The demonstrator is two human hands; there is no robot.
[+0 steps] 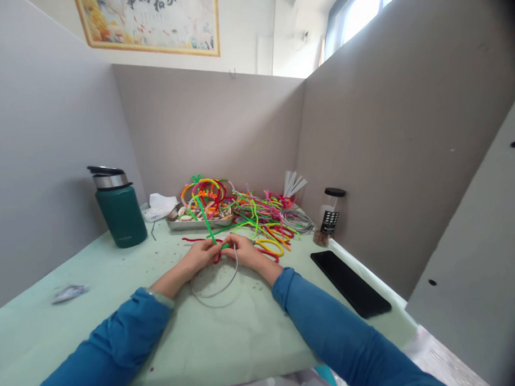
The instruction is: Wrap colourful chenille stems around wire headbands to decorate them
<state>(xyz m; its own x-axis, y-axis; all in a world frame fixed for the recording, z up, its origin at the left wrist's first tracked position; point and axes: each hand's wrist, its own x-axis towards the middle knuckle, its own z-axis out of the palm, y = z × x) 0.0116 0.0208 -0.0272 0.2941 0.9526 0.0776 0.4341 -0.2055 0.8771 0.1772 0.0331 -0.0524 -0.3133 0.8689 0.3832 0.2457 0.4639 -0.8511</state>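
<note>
My left hand [204, 254] pinches a green pipe cleaner [205, 218], whose long end sticks up and to the left. Close beside it, my right hand [240, 250] is closed at the end of a thin grey hoop [230, 285] that curves down over the table. The green pipe cleaner is bent around between both sets of fingertips, and a bit of red shows just under them. How it meets the hoop is hidden by my fingers. A red pipe cleaner [192, 239] lies behind my left hand.
Behind my hands are a metal tray [199, 224] with colourful pieces and a pile of pipe cleaners [258, 212]. Grey hoops [298, 221] lie right of the pile. A green bottle [121, 216] stands left; a jar [327, 218] and black phone [349, 282] are right. Partitions enclose the table.
</note>
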